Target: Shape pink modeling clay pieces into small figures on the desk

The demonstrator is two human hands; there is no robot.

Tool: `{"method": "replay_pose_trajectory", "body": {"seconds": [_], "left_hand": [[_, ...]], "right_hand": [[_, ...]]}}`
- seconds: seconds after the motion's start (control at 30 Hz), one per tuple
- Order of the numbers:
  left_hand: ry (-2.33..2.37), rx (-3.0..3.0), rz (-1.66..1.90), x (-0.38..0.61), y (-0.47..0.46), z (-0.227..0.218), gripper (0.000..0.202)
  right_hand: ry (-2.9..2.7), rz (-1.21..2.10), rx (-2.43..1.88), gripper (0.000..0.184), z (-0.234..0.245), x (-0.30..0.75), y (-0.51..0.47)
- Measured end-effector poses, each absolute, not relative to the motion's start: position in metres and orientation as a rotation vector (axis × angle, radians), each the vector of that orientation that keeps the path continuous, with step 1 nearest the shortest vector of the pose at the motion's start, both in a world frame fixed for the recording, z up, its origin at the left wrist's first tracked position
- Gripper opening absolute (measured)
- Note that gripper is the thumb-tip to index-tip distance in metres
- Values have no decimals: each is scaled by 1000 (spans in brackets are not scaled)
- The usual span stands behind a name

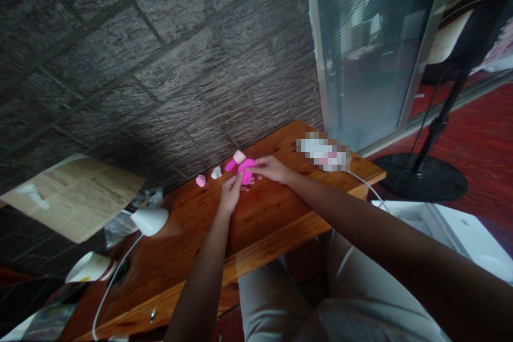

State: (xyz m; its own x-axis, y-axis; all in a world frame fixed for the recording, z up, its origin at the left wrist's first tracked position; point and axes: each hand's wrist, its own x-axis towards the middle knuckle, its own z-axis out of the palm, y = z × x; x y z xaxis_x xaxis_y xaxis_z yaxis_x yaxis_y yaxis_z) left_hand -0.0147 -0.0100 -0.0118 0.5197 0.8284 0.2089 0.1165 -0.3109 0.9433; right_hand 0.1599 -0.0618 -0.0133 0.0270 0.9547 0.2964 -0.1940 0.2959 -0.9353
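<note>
A flat, bright pink piece of what looks like modelling clay [247, 171] is held between my two hands above the wooden desk. My left hand [231, 193] pinches its lower left side, the thumb lying over its face. From the right, my right hand [272, 169] grips its edge with thumb and fingers. Just behind lie a pale pink lump [239, 156] and a narrow bright pink strip [230, 165]. Further left on the desk are a crumpled white lump [216, 172] and a round pink lump [201, 180].
The wooden desk [276, 214] meets a grey brick wall [180, 64]. A white lamp [150, 222], a paper cup [90, 267] and a brown paper bag [80, 192] stand at the left. A blurred-out white object [324, 152] with a cable lies right. Beyond stands a black pole base [425, 176].
</note>
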Motion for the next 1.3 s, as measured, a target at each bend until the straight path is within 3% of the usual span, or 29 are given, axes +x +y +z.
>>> {"method": "replay_pose_trajectory", "body": {"seconds": [0.33,0.53,1.3], "left_hand": [[808,1862,1050,-18,-8,-12,56],[825,1929,1086,-21,-9,-8,50],[797,1843,1081,-18,-7,-11,42]], "right_hand": [[-1260,1020,-947,41,-15,162,-61],[-1279,980,-993,46,-15,162,-63],[-1400,924,-1082,45,-16,160,-65]]}}
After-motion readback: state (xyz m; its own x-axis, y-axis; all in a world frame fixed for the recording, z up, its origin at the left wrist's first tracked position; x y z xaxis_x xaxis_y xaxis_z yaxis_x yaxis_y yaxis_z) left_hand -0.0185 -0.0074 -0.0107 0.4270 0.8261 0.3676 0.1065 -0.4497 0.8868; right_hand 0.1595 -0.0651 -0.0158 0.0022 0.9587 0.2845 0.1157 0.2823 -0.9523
